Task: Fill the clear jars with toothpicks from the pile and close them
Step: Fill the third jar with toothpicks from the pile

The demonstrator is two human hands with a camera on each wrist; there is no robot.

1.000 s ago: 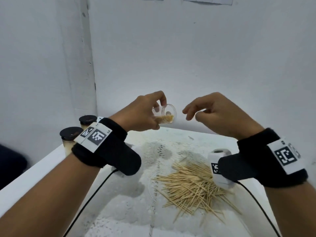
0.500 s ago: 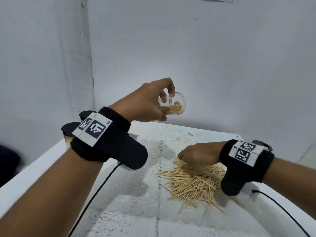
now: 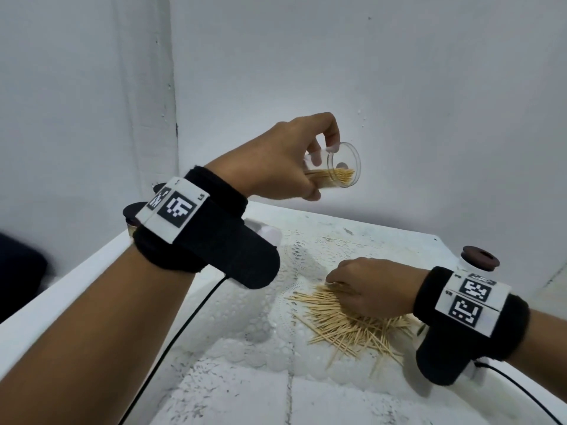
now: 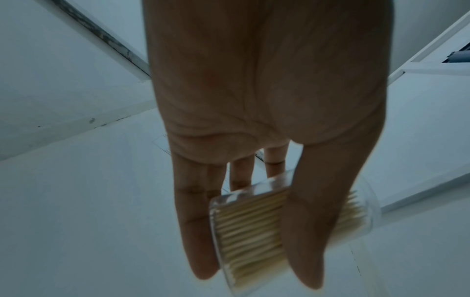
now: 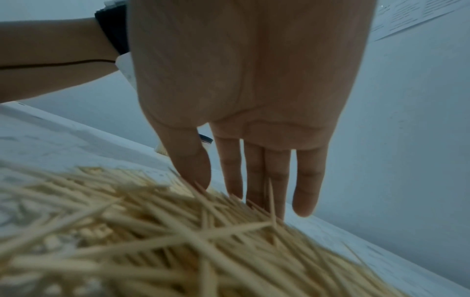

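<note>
My left hand (image 3: 322, 170) grips a clear jar (image 3: 342, 171) in the air above the table's far side. The jar is tilted on its side with its open mouth to the right, and a layer of toothpicks lies inside. The left wrist view shows the thumb and fingers curled round this jar (image 4: 249, 227). My right hand (image 3: 337, 282) is down on the toothpick pile (image 3: 346, 323) at the middle right of the table. In the right wrist view its fingertips (image 5: 254, 199) touch the pile (image 5: 152, 241), with fingers nearly straight and one pick standing up by them.
A dark brown lid (image 3: 480, 256) with a hole lies at the back right of the table. Two jars with dark lids (image 3: 135, 211) stand at the back left, partly hidden by my left wrist. A lace cloth (image 3: 245, 378) covers the white table; walls close it in behind.
My right hand has come down from beside the jar's mouth onto the toothpick pile. My left hand has lifted the jar a little higher and further right.
</note>
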